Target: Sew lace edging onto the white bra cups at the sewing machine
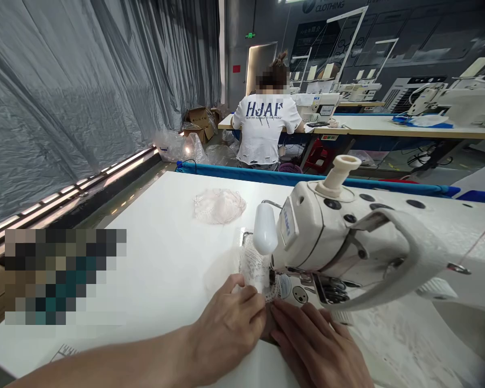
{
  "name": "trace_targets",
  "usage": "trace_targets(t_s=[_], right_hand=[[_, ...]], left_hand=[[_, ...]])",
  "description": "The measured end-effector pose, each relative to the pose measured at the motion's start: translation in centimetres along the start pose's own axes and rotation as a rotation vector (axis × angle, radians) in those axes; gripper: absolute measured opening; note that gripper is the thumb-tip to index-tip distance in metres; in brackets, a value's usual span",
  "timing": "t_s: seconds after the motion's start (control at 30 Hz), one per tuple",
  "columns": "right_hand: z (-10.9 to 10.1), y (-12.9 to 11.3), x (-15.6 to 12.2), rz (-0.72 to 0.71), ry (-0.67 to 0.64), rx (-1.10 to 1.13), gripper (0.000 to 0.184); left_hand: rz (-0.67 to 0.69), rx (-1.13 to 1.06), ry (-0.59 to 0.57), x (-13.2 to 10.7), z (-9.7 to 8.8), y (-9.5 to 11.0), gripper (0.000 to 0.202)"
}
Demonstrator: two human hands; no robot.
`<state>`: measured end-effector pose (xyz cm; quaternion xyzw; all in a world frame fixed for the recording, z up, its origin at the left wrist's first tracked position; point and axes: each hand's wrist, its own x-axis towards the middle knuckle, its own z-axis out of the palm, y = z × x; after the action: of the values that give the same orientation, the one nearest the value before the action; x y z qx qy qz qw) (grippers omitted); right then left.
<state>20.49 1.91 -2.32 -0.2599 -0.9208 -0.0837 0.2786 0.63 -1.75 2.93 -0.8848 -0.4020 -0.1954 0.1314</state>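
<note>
A piece of white lace fabric (254, 268) lies under the needle area of a white sewing machine (307, 229). My left hand (235, 319) is closed on the near left part of the lace, its fingers curled close to the presser foot. Just right of it, my right hand (317, 342) has its fingers together on the near edge of the fabric, thumb low on the left side. A small tan patch shows between both hands. The needle tip and the fabric beneath my fingers are hidden. Farther back on the white table (165, 248) lies a separate pale pink lace piece (219, 206).
A white bulb-shaped part (265, 229) hangs at the machine's left end. A blue cloth trough (234, 173) runs along the table's far edge. Beyond it, a person in a white shirt (262, 129) sits at another sewing table. Cardboard boxes (201, 123) stand by the grey curtain.
</note>
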Motion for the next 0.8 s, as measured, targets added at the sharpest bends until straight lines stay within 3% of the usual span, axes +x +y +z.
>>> trace_targets(t_s=[0.2, 0.37, 0.63, 0.8], right_hand=[[0.0, 0.1, -0.2, -0.004, -0.004, 0.001, 0.03], [0.0, 0.2, -0.1, 0.003, 0.005, -0.006, 0.03], [-0.3, -0.1, 0.7, 0.018, 0.039, -0.038, 0.033], [0.1, 0.1, 0.5, 0.031, 0.096, -0.026, 0.033]], left_hand=[[0.005, 0.028, 0.076, -0.3, 0.8, 0.2, 0.019], [-0.005, 0.065, 0.063, -0.6, 1.1, 0.3, 0.02], [-0.023, 0.153, -0.041, -0.4, 1.8, -0.5, 0.015], [-0.066, 0.155, -0.126, 0.3, 1.3, -0.6, 0.02]])
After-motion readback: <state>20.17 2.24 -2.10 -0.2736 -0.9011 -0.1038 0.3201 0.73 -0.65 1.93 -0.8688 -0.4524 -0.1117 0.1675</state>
